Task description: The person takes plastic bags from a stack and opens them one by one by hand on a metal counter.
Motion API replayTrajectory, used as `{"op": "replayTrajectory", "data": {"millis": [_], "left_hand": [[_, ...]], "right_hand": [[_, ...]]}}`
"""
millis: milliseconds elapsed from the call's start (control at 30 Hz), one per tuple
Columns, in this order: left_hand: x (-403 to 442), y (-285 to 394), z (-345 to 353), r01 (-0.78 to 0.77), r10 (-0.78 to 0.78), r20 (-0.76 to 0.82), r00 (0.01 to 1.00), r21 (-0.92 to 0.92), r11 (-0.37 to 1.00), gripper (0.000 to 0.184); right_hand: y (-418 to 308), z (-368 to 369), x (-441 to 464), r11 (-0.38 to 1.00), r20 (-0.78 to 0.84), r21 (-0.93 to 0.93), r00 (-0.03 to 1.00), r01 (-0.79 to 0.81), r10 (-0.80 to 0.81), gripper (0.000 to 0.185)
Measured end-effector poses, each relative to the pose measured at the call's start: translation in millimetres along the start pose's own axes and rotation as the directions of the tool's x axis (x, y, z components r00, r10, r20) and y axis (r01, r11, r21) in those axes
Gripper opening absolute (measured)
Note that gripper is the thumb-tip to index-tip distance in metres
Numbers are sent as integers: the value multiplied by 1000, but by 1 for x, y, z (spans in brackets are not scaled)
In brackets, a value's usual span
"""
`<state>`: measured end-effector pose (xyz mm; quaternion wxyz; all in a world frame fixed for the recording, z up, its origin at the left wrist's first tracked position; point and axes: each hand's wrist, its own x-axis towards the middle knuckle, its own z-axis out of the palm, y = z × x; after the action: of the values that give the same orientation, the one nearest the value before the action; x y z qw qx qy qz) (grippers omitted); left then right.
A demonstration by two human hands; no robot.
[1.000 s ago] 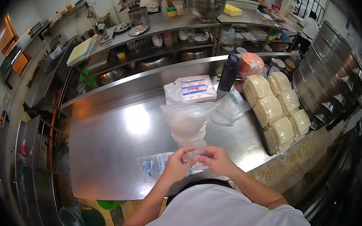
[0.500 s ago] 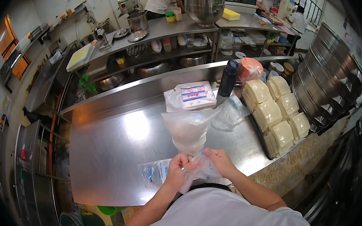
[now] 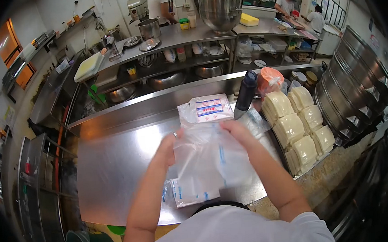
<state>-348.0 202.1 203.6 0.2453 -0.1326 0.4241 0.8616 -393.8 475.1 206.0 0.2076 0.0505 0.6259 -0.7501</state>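
Observation:
A clear plastic bag [image 3: 205,158] with blue print hangs spread between my two hands above the steel table. My left hand [image 3: 169,147] grips its upper left corner, a ring on one finger. At the upper right corner, my right hand [image 3: 236,130] pinches the bag. Below it, near the table's front edge, lies a pack of plastic bags [image 3: 194,195] with blue print. Just beyond my hands sits a white plastic-wrapped package [image 3: 209,108] with a red and blue label. The filled bag of white contents seen earlier is hidden behind the spread bag.
On the right, a tray holds several stacks of pale, wrapped flat sheets [image 3: 289,128] beside tall stacked metal steamers [image 3: 351,87]. A dark bottle [image 3: 246,91] and an orange container [image 3: 270,79] stand at the back. People work at the far counter [image 3: 174,34].
Both hands have moved forward and up from near my body, spreading the crumpled plastic bag open between them. It now covers the filled bag.

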Motion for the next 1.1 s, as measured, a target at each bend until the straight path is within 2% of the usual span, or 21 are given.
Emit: {"op": "replayTrajectory", "data": {"millis": [33, 67, 100, 133, 167, 200, 300, 333, 400, 500, 600, 700, 733, 800, 833, 900, 933, 967, 1000, 1067, 1100], "left_hand": [[10, -18, -17, 41, 1, -194, 981, 212, 976, 28], [30, -53, -35, -92, 104, -168, 980, 77, 993, 27], [45, -81, -53, -118, 121, -176, 977, 25, 993, 26], [59, -110, -70, -145, 138, -184, 973, -26, 989, 26], [63, -135, -88, -66, 66, -219, 973, 6, 998, 25], [73, -133, -96, -47, 56, -211, 976, 48, 998, 25], [77, -138, -124, -42, 65, -145, 987, 157, 987, 26], [63, -132, -110, -167, 217, -179, 960, 257, 952, 26], [20, -112, -63, -380, 510, -200, 837, 460, 803, 27], [10, -140, -57, -480, 702, 6, 713, 734, 481, 31], [23, -179, -75, -312, 653, 65, 755, 911, 271, 37], [15, -158, -67, -349, 671, 172, 722, 927, 138, 37], [7, -157, -68, -349, 670, 204, 714, 933, 88, 36], [-8, -156, -66, -353, 728, 111, 677, 917, 188, 35], [-12, -155, -66, -361, 757, 66, 650, 903, 231, 35], [-23, -163, -78, -308, 745, -41, 665, 894, 324, 37], [-31, -172, -85, -277, 732, -97, 675, 886, 372, 38], [-38, -180, -91, -234, 710, -102, 697, 904, 359, 39], [-44, -187, -98, -192, 689, -107, 717, 920, 342, 40], [-52, -204, -107, -151, 669, -65, 740, 954, 260, 43], [-56, -212, -111, -150, 668, -17, 744, 970, 192, 46]], "right_hand": [[14, 13, -10, 996, -81, 39, 993, -86, 89, 24], [39, 10, -10, 971, 6, 183, 988, -154, 155, 22], [71, 6, -1, 921, 102, 315, 973, -231, 209, 20], [113, -4, 18, 934, 61, 270, 972, -234, 226, 20], [161, -18, 38, 943, 22, 223, 969, -247, 248, 20], [178, -26, 55, 956, -16, 173, 969, -238, 245, 22], [138, -32, 35, 965, 4, -26, 966, -260, 260, 31], [123, -34, 18, 991, 45, -81, 992, -111, 115, 36], [89, -33, -16, 966, 152, -167, 973, 198, -173, 50], [72, -9, -40, 750, 370, -442, 862, 492, -348, 77], [139, 0, -8, 705, 327, -585, 912, 401, -247, 89], [151, -11, 0, 817, 334, -419, 904, 395, -266, 93], [154, -18, -5, 847, 291, -424, 934, 321, -208, 93], [156, -38, -16, 887, 203, -430, 975, 168, -87, 95], [160, -41, -24, 836, 195, -539, 981, 104, 4, 94], [172, -44, -43, 684, 150, -730, 974, -6, 168, 93], [200, -40, -44, 597, 172, -802, 964, 17, 204, 84], [230, -33, -43, 503, 191, -863, 952, 47, 238, 76], [240, -15, -56, 425, 135, -901, 987, 84, 92, 68], [243, 24, -85, 249, 61, -962, 976, 114, -211, 51], [251, 22, -81, 298, 86, -947, 989, 118, -118, 48]]}}
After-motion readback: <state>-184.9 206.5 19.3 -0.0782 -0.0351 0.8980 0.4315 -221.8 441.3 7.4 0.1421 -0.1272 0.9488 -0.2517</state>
